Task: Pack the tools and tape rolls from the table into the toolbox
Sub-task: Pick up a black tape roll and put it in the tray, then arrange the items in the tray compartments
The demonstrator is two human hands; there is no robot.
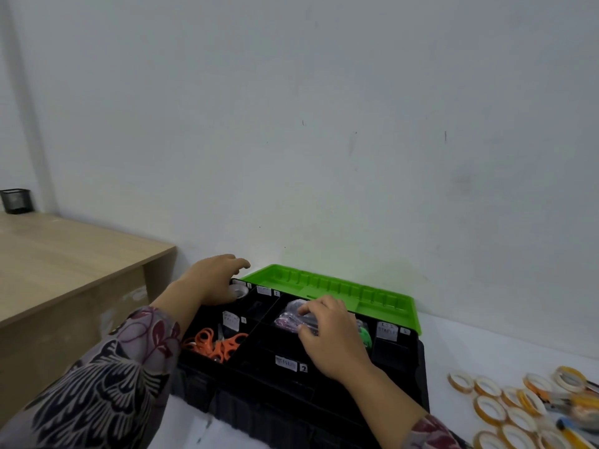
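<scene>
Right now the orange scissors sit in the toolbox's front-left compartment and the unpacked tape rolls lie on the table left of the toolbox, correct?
Not quite: the head view shows the unpacked tape rolls on the table to the right of the toolbox, not the left. The orange scissors do sit in its front-left compartment.

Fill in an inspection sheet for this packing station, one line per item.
Surface: white table.
Job's things: black toolbox open, green lid open behind it; orange scissors in its front-left compartment; tape rolls and blurred tools loose on the table, right.
Clutter: mesh holder on the wooden desk, left.
Hands: left hand over a white roll in the back-left compartment, grip unclear; right hand pinches a purplish bundle in the middle compartment.
Cables: nothing seen.
Surroundings: plain white wall.
</scene>
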